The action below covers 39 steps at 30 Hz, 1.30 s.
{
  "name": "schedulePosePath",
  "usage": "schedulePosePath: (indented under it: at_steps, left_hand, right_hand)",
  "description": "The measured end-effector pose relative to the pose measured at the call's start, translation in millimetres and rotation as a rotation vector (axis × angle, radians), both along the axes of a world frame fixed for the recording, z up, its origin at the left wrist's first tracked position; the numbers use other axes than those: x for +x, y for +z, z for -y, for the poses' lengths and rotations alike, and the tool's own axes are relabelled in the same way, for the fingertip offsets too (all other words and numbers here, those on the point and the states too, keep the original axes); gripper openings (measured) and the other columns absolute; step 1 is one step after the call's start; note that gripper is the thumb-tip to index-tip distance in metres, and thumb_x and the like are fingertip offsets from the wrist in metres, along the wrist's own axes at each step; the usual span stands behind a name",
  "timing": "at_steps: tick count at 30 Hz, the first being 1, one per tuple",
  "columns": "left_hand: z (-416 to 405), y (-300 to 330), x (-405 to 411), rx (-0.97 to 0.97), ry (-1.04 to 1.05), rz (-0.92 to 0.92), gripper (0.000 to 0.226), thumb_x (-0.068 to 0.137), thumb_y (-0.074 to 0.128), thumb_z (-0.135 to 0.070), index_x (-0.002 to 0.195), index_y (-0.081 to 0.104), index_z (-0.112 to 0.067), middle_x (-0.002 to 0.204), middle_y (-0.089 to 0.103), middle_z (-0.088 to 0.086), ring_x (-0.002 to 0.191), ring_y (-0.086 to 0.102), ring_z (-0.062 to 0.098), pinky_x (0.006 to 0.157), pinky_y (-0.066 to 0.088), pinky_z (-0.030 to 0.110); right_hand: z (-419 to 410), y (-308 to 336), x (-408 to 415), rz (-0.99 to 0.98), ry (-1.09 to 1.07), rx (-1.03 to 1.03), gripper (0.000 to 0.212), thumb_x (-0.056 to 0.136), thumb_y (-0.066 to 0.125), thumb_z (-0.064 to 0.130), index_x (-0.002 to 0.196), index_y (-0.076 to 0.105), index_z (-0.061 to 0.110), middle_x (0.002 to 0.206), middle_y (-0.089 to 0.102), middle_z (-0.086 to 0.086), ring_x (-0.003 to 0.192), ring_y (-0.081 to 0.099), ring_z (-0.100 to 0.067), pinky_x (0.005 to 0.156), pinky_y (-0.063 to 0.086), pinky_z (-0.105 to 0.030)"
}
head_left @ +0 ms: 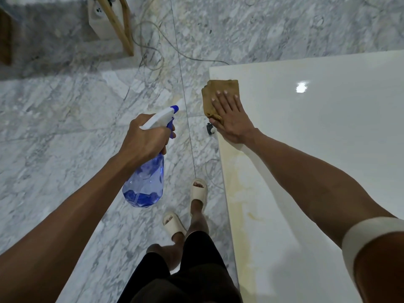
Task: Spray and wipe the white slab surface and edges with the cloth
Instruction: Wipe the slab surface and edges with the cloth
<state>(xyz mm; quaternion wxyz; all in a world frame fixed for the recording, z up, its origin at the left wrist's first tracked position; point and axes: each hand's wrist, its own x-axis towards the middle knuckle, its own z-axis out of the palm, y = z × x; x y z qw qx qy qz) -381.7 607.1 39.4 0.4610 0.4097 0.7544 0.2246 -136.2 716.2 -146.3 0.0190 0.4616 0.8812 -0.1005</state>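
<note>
Wiping is in hand: the slab (317, 149) lies under the right hand (231, 119), whose flat, straight fingers press the cloth (215, 89) onto its near-left corner and edge. Next likely calls for wiping down the yellowish edge toward the wrist. The left hand (145, 138), well apart, grips 1 bottle (145, 184), about a quarter full of blue liquid.
</note>
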Motion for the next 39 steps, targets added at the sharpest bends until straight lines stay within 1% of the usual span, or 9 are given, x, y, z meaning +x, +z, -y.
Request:
schedulePosePath:
  at_steps: [5, 11, 18, 25, 28, 32, 33, 37, 39]
  left_hand:
    - [40, 3, 4, 0.022, -0.042, 0.001, 0.019, 0.083, 0.052, -0.001, 0.087, 0.071, -0.004, 0.081, 0.074, 0.004, 0.04, 0.056, 0.009, 0.045, 0.05, 0.022]
    - [112, 1, 2, 0.036, -0.057, 0.012, 0.02, 0.08, 0.052, 0.0, 0.083, 0.071, -0.004, 0.08, 0.074, 0.008, 0.041, 0.055, 0.011, 0.045, 0.05, 0.024]
    - [187, -11, 7, 0.005, -0.092, 0.0, 0.019, 0.084, 0.052, -0.003, 0.082, 0.07, -0.004, 0.082, 0.075, 0.011, 0.042, 0.056, 0.013, 0.044, 0.049, 0.023]
    - [235, -6, 36, 0.015, -0.088, -0.004, 0.018, 0.082, 0.053, -0.002, 0.08, 0.07, -0.006, 0.067, 0.072, 0.0, 0.041, 0.058, 0.011, 0.049, 0.052, 0.027]
    - [254, 0, 50, 0.023, -0.079, 0.019, 0.017, 0.081, 0.054, -0.004, 0.081, 0.07, -0.008, 0.076, 0.075, 0.006, 0.043, 0.058, 0.012, 0.056, 0.054, 0.032]
    - [287, 7, 74, 0.041, -0.062, 0.034, 0.02, 0.084, 0.053, 0.001, 0.079, 0.067, -0.012, 0.058, 0.07, -0.011, 0.039, 0.055, 0.004, 0.046, 0.051, 0.02]
    - [294, 8, 79, 0.041, -0.05, 0.037, 0.02, 0.084, 0.052, 0.002, 0.079, 0.067, -0.011, 0.055, 0.067, -0.01, 0.038, 0.055, 0.004, 0.044, 0.05, 0.017]
    - [328, 8, 90, 0.029, -0.019, 0.042, 0.021, 0.082, 0.052, 0.004, 0.082, 0.068, -0.008, 0.078, 0.072, 0.004, 0.04, 0.055, 0.005, 0.045, 0.051, 0.018]
    - [344, 7, 91, 0.01, 0.003, 0.049, 0.022, 0.082, 0.052, 0.005, 0.085, 0.069, -0.009, 0.082, 0.073, 0.006, 0.041, 0.056, 0.005, 0.045, 0.052, 0.019]
  right_hand:
    - [55, -6, 11, -0.009, -0.041, 0.011, 0.075, 0.103, 0.013, 0.06, 0.158, 0.018, 0.01, 0.166, 0.013, -0.015, 0.154, 0.007, -0.034, 0.123, 0.013, -0.057]
    - [125, -8, 34, -0.009, -0.067, 0.011, 0.074, 0.102, 0.017, 0.059, 0.159, 0.01, 0.013, 0.168, 0.005, -0.011, 0.155, -0.001, -0.03, 0.125, 0.003, -0.051]
    - [199, -12, 56, -0.014, -0.101, 0.014, 0.078, 0.1, 0.011, 0.064, 0.159, 0.01, 0.013, 0.168, 0.005, -0.013, 0.155, -0.001, -0.032, 0.125, 0.002, -0.052]
    - [261, -8, 62, -0.029, -0.204, -0.002, 0.077, 0.1, 0.012, 0.064, 0.159, 0.015, 0.014, 0.167, 0.008, -0.014, 0.154, 0.002, -0.035, 0.124, 0.002, -0.052]
    - [288, -11, 63, -0.01, -0.253, 0.006, 0.078, 0.099, 0.008, 0.064, 0.158, 0.018, 0.014, 0.166, 0.013, -0.016, 0.154, 0.007, -0.036, 0.124, 0.007, -0.053]
    - [323, -14, 66, -0.027, -0.3, 0.0, 0.079, 0.098, 0.007, 0.065, 0.158, 0.018, 0.014, 0.166, 0.013, -0.017, 0.154, 0.007, -0.037, 0.124, 0.006, -0.054]
    - [330, -14, 66, -0.031, -0.306, 0.009, 0.08, 0.098, 0.005, 0.065, 0.158, 0.019, 0.014, 0.166, 0.014, -0.018, 0.153, 0.008, -0.038, 0.124, 0.007, -0.055]
    - [355, -9, 63, -0.039, -0.351, -0.01, 0.082, 0.097, 0.005, 0.066, 0.159, 0.017, 0.013, 0.166, 0.009, -0.017, 0.154, 0.003, -0.038, 0.124, 0.002, -0.054]
    - [367, -7, 57, -0.022, -0.381, -0.019, 0.081, 0.097, 0.006, 0.064, 0.159, 0.014, 0.013, 0.166, 0.006, -0.017, 0.154, -0.001, -0.037, 0.124, -0.002, -0.053]
